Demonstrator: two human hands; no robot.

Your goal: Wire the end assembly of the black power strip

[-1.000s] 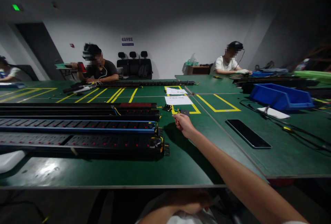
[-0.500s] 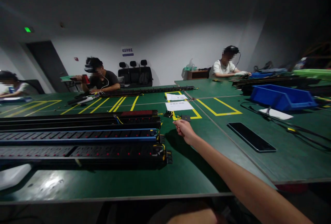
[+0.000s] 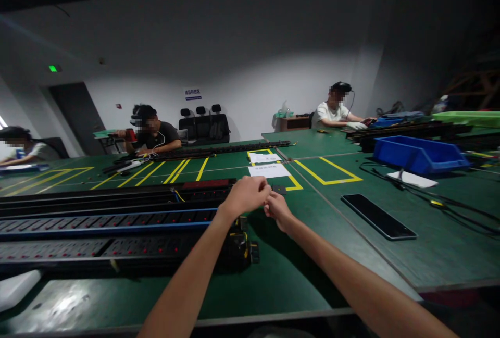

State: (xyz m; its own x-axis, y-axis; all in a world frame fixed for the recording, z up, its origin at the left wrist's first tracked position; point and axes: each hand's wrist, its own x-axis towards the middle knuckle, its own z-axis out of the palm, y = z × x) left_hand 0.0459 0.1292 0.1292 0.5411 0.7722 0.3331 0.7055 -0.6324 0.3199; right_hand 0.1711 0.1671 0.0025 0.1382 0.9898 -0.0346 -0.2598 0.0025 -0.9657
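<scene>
My left hand [image 3: 249, 193] reaches over the right ends of the long black power strips, its fingers curled closed. Against its fingertips sits my right hand [image 3: 278, 210], closed in a pinch above the green table. Whatever lies between the fingers is hidden by the hands. Just behind them a small dark flat piece [image 3: 279, 189] shows. A strip with blue edges [image 3: 156, 224] and a front strip with red dots [image 3: 135, 247] run leftward from below my left forearm. Yellow wiring [image 3: 247, 247] and a black end part [image 3: 254, 252] stick out at the front strip's end.
A phone [image 3: 378, 216] lies to the right, with black cables [image 3: 441, 203] and a blue bin [image 3: 422, 155] beyond. Paper sheets [image 3: 269, 171] rest on yellow-taped areas. Co-workers sit across the table, one at left [image 3: 164, 132], another at right [image 3: 332, 114]. A white object [image 3: 17, 288] is at the near left.
My left hand has come into view from below and met my right hand, which stays closed in about the same place. The view has tilted slightly upward.
</scene>
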